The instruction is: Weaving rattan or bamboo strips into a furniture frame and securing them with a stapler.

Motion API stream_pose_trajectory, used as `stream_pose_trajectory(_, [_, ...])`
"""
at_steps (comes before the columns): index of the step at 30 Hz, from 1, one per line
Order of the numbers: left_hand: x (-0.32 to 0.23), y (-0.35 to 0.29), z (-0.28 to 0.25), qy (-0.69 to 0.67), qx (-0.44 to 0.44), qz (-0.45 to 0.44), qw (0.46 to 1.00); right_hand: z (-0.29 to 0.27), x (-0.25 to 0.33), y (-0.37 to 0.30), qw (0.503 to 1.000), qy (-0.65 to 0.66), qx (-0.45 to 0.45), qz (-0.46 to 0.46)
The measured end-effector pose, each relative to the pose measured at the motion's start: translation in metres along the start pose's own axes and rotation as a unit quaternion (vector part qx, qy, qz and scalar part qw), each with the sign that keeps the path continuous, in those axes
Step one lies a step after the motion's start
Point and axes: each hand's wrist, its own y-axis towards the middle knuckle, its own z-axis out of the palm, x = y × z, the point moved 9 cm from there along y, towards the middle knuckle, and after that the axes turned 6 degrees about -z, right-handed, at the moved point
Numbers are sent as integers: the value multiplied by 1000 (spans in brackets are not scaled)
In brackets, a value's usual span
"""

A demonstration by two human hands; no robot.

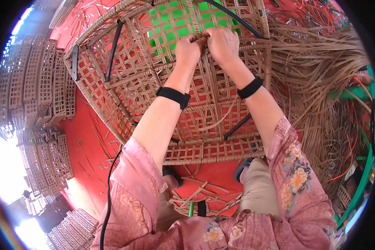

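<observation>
A large woven wicker basket (212, 160) with an open lattice and a wrapped rim is tilted in front of me. Near its far middle, beside a wrapped rib, my left hand (188, 51) and my right hand (223, 45) almost touch. Both are closed, with thumbs and fingertips pinched at a wicker strand of the lattice; the exact grip is partly hidden. Dark flat bars (113, 51) cross the basket's frame. One loose pale strand (217, 123) curls over the weave nearer to me. A bright green object (166, 25) shows through the lattice beneath my hands.
Stacks of woven wicker panels (37, 79) stand at the left. A thick heap of loose brown strands (316, 66) spreads along the right, beside green bars (354, 93). Cut strips (204, 189) litter the red floor (81, 146) around my feet. A black cable (108, 189) runs past my left sleeve.
</observation>
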Motion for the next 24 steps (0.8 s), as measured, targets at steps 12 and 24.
stream_pose_trajectory(12, [7, 1, -1, -157, 89, -44, 983, 9, 11, 0, 998, -11, 63, -1])
stream_pose_trajectory(24, [-4, 11, 0, 311, 163, 89, 932, 31, -18, -5, 941, 275, 171, 95])
